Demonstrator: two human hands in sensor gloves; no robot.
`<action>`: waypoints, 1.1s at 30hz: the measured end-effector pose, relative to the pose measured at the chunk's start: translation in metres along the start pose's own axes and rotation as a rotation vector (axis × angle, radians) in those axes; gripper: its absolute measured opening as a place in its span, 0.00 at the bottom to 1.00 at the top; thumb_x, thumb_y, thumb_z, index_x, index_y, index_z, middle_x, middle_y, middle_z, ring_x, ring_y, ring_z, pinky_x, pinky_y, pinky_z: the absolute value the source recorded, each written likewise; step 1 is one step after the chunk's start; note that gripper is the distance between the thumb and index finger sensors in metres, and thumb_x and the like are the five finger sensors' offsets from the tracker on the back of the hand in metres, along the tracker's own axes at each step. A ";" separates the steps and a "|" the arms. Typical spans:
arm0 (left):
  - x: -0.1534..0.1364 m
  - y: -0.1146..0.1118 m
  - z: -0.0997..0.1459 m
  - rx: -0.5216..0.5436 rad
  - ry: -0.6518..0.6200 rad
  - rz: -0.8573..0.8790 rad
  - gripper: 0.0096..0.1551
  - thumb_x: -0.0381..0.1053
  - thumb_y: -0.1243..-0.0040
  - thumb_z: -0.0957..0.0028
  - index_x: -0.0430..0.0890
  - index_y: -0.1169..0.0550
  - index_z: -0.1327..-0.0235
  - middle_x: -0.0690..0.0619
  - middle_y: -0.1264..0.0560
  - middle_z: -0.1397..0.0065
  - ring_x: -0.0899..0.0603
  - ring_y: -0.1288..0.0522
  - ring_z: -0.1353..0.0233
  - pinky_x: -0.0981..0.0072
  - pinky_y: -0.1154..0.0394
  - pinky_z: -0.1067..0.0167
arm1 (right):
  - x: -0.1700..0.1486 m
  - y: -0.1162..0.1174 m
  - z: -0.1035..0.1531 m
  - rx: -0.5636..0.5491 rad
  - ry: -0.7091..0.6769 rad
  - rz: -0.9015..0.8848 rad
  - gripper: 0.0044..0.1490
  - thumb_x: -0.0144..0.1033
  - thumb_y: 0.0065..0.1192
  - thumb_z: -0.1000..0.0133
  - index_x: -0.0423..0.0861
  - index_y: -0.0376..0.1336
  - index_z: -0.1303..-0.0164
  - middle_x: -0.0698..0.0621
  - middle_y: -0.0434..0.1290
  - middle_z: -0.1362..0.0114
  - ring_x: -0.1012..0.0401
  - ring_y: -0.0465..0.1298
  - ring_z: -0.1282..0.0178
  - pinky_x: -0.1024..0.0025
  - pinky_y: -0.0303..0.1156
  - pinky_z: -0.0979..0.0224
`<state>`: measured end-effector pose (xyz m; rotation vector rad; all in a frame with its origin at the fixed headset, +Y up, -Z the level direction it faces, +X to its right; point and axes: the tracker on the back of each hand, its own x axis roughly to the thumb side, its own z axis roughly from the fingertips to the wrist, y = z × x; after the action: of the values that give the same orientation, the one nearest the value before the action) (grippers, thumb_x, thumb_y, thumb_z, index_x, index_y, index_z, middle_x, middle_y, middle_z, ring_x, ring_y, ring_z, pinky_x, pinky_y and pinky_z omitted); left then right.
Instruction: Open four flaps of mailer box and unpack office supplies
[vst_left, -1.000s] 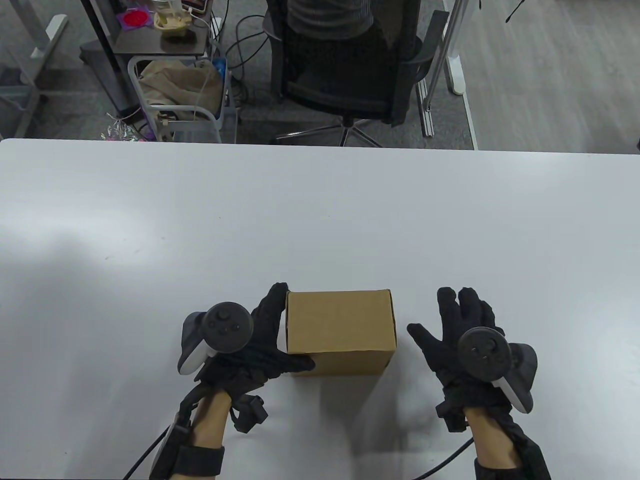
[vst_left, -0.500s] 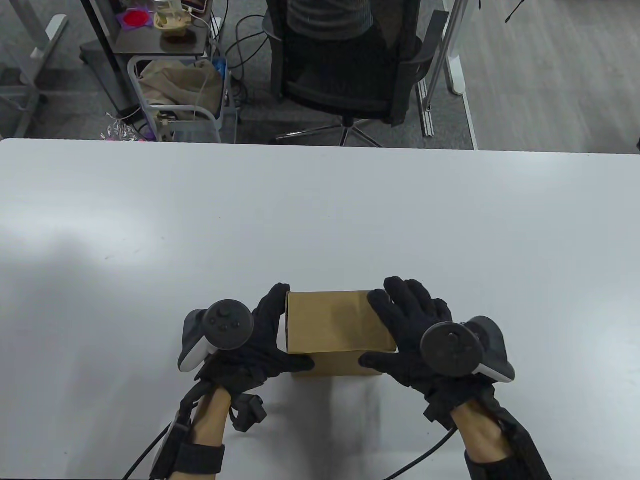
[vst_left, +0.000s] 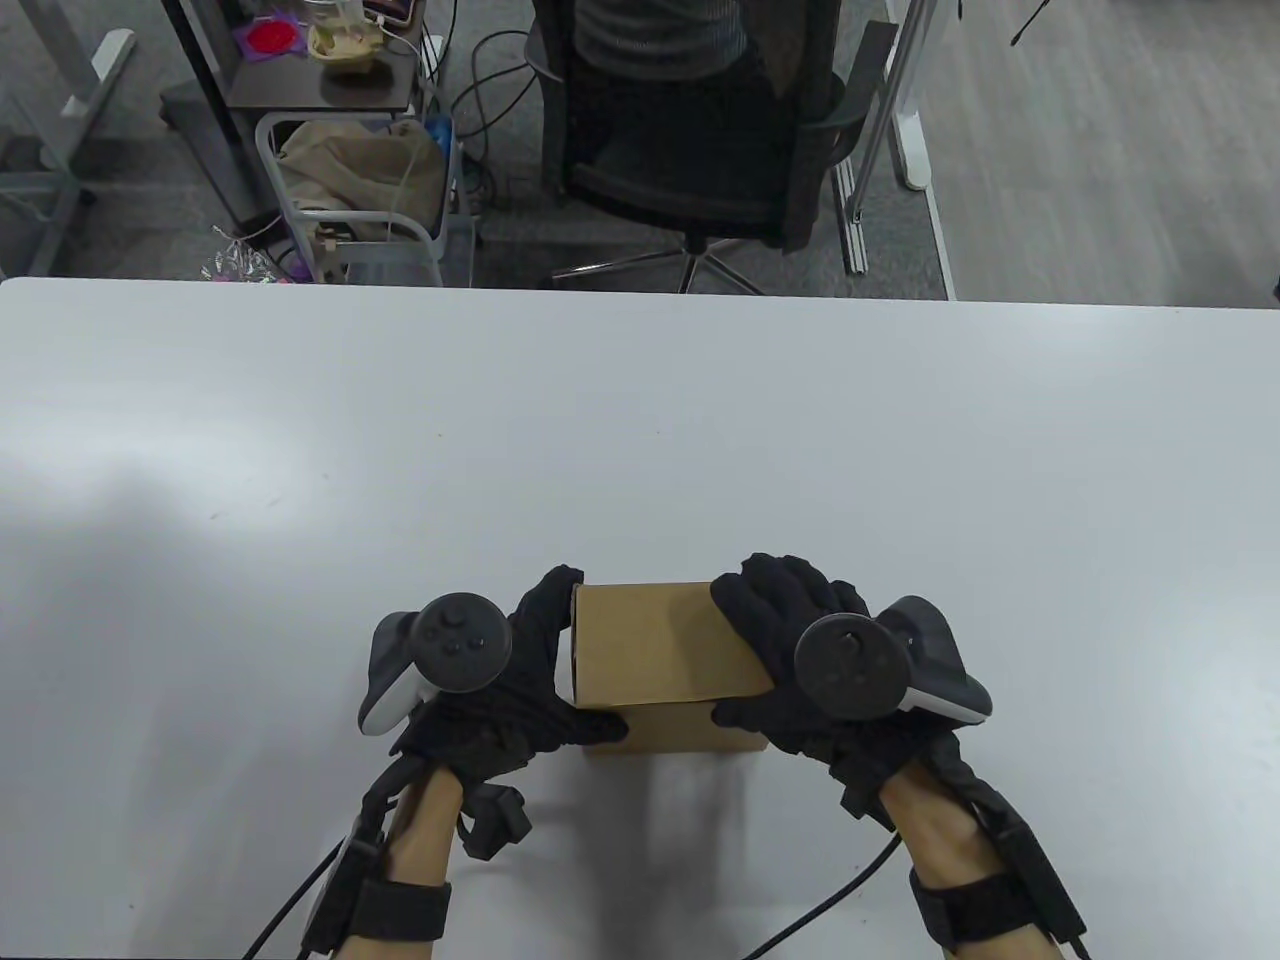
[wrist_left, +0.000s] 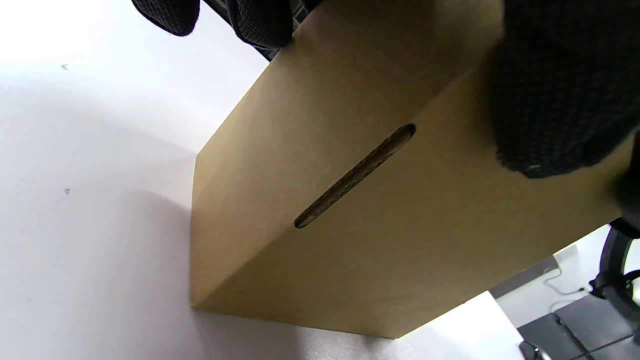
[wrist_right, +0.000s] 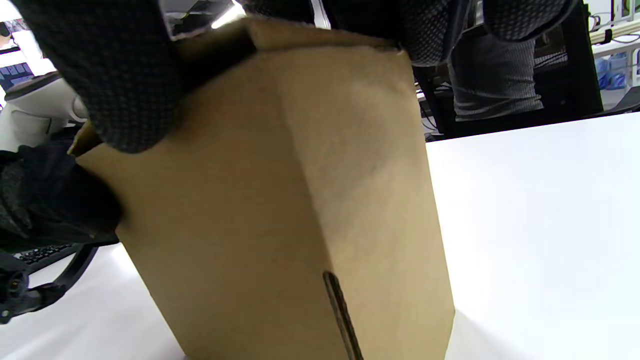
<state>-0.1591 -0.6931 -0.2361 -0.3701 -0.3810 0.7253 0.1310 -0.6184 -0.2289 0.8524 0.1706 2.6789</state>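
Box hemmed in by both hands, rest of table open.
Left hand (vst_left: 520, 690) covers the mailer box (vst_left: 655, 650) left side, right hand (vst_left: 800, 650) its right top and side; the table (vst_left: 640, 420) beyond the box is bare white surface; office chair (vst_left: 690, 130) stands past the far edge.

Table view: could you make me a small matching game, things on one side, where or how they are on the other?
Things:
1. mailer box
2. left hand
3. right hand
4. office chair

States:
A. fingers curled over the box's top right edge
B. beyond the table's far edge
C. closed, standing on the table
D. holds the box's left side

Pairs: 1-C, 2-D, 3-A, 4-B
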 end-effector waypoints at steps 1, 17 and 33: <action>0.000 0.000 -0.001 -0.003 -0.001 0.004 0.85 0.75 0.21 0.67 0.52 0.66 0.19 0.55 0.57 0.08 0.41 0.47 0.10 0.33 0.47 0.16 | -0.001 -0.003 -0.001 0.003 0.001 -0.019 0.59 0.58 0.73 0.49 0.41 0.51 0.15 0.25 0.56 0.14 0.25 0.57 0.19 0.20 0.54 0.28; 0.000 -0.001 -0.001 -0.020 -0.009 0.017 0.86 0.76 0.20 0.68 0.54 0.66 0.19 0.57 0.58 0.08 0.41 0.48 0.10 0.33 0.48 0.16 | -0.058 -0.053 -0.014 -0.245 0.363 -0.601 0.36 0.43 0.62 0.39 0.35 0.63 0.26 0.32 0.82 0.39 0.33 0.80 0.41 0.29 0.70 0.39; -0.002 -0.004 -0.001 -0.082 -0.034 0.087 0.84 0.75 0.23 0.62 0.54 0.69 0.20 0.53 0.62 0.08 0.34 0.51 0.10 0.30 0.49 0.16 | -0.080 0.057 0.020 -0.205 0.516 -1.124 0.43 0.50 0.68 0.40 0.42 0.58 0.20 0.32 0.67 0.20 0.25 0.68 0.30 0.24 0.71 0.42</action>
<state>-0.1582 -0.6972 -0.2356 -0.4542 -0.4297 0.8028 0.1886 -0.6989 -0.2444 -0.0727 0.3523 1.7185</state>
